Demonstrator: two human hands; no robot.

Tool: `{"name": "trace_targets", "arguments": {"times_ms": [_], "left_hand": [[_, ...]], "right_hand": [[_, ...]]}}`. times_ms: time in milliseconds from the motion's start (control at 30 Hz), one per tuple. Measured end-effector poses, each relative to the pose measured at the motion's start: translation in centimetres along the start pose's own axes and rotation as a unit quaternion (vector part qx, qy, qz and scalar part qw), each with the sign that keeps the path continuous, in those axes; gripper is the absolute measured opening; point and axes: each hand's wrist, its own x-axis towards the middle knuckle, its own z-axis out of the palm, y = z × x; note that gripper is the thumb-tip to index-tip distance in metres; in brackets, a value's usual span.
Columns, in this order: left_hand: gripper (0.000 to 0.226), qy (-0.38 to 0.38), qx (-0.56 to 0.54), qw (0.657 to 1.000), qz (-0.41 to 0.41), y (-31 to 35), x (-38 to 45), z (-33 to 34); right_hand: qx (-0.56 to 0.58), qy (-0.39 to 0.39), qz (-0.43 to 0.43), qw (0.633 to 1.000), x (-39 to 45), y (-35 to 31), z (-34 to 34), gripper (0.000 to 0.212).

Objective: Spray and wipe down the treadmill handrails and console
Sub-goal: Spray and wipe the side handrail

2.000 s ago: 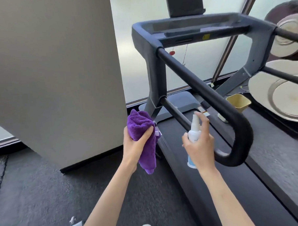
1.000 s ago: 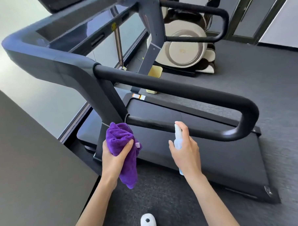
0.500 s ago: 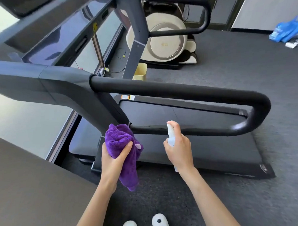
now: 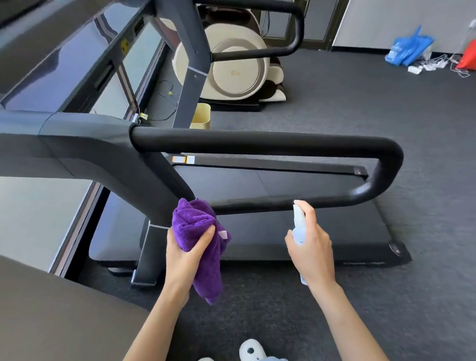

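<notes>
A black treadmill stands in front of me, seen from its side. Its near handrail is a padded black loop that runs right and bends back as a lower bar. The dark glossy console lies at the upper left. My left hand grips a bunched purple cloth just below where the lower bar meets the grey upright. My right hand holds a small pale spray bottle upright, its nozzle just under the lower bar, a finger on top. The far handrail shows behind.
A dark slanted panel fills the lower left beside me. Beyond the treadmill sit a cream massage chair and a small yellow bin. Blue and red bags with cables lie at the far right wall. Dark carpet covers the floor.
My view has swung from the treadmill's rear to its side. Both hands keep the cloth and bottle and stay near the lower bar; the hands are now further apart.
</notes>
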Motion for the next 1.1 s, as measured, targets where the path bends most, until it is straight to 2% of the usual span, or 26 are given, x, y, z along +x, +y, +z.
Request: {"name": "trace_targets", "arguments": {"times_ms": [300, 500, 600, 700, 867, 1100], "left_hand": [[0.044, -0.016, 0.017, 1.0, -0.004, -0.8, -0.4, 2.2], [0.063, -0.024, 0.017, 0.999, -0.017, -0.8, -0.8, 3.3], [0.053, -0.027, 0.025, 0.999, -0.01, -0.9, -0.9, 4.0], [0.044, -0.028, 0.026, 0.999, -0.005, -1.0, -0.9, 4.8], [0.05, -0.045, 0.034, 0.998, 0.0, -0.9, -0.7, 6.2], [0.043, -0.061, 0.024, 0.998, -0.01, -1.1, -0.5, 7.7]], "right_hand": [[0.038, 0.03, -0.002, 0.999, 0.3, 1.3, -1.4, 0.062], [0.062, 0.044, -0.001, 0.997, 0.9, 1.7, -1.7, 0.063], [0.041, 0.029, -0.009, 0.999, 1.0, 2.2, -1.9, 0.068], [0.032, 0.058, -0.006, 0.998, 1.0, 2.9, -2.6, 0.068], [-0.001, 0.106, 0.007, 0.994, 1.2, 4.4, -4.5, 0.065], [0.042, 0.085, 0.026, 0.995, 1.9, 5.4, -5.6, 0.059]]}}
